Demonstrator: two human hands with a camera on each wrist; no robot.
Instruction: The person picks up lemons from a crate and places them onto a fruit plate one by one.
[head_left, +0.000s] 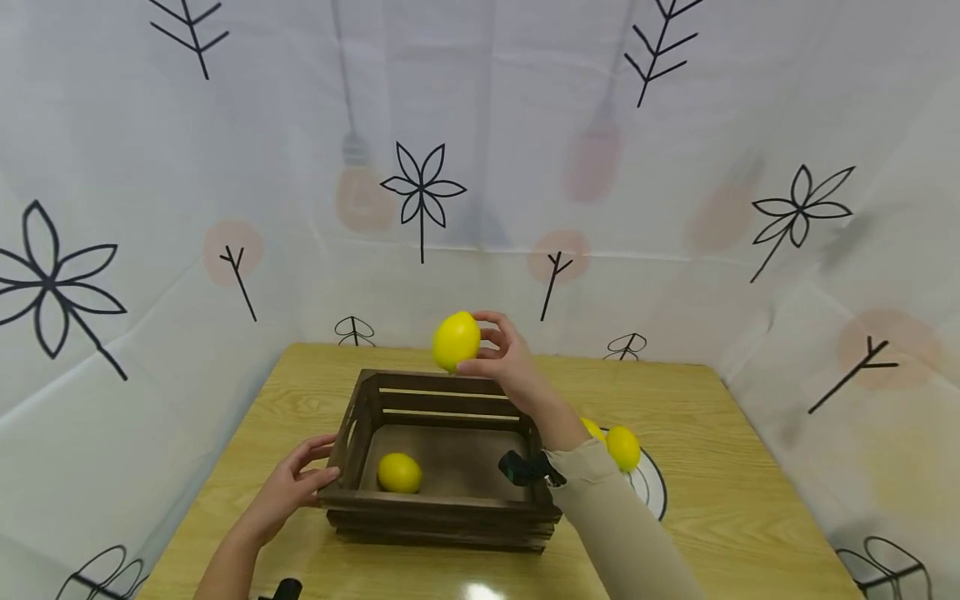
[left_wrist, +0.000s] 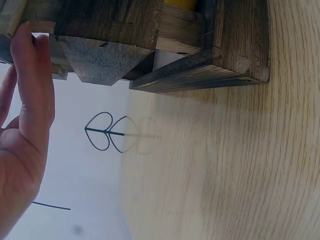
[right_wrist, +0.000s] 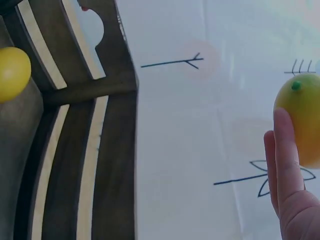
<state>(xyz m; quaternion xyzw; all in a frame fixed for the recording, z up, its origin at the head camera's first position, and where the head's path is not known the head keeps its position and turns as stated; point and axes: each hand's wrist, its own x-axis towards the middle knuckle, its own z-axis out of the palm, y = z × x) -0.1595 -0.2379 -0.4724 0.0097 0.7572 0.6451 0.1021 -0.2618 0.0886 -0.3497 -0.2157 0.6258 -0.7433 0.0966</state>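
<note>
A yellow lemon (head_left: 456, 342) is held up above the back rim of a dark wooden crate (head_left: 442, 504), between the thumb and fingers of my right hand (head_left: 517, 371). In the right wrist view, a small green stem spot marks one end of the held lemon (right_wrist: 306, 117). Inside the crate, near its front left corner, lies another lemon (head_left: 399, 473). My left hand (head_left: 288, 482) rests against the crate's left side, its fingers (left_wrist: 32, 85) nearly straight on the slats in the left wrist view.
Right of the crate, partly behind my right forearm, a white plate (head_left: 656, 492) with a dark rim bears lemons (head_left: 623, 448). The crate stands on a wood-grain table (head_left: 712, 467). A patterned white cloth (head_left: 487, 208) hangs around the table's back and sides.
</note>
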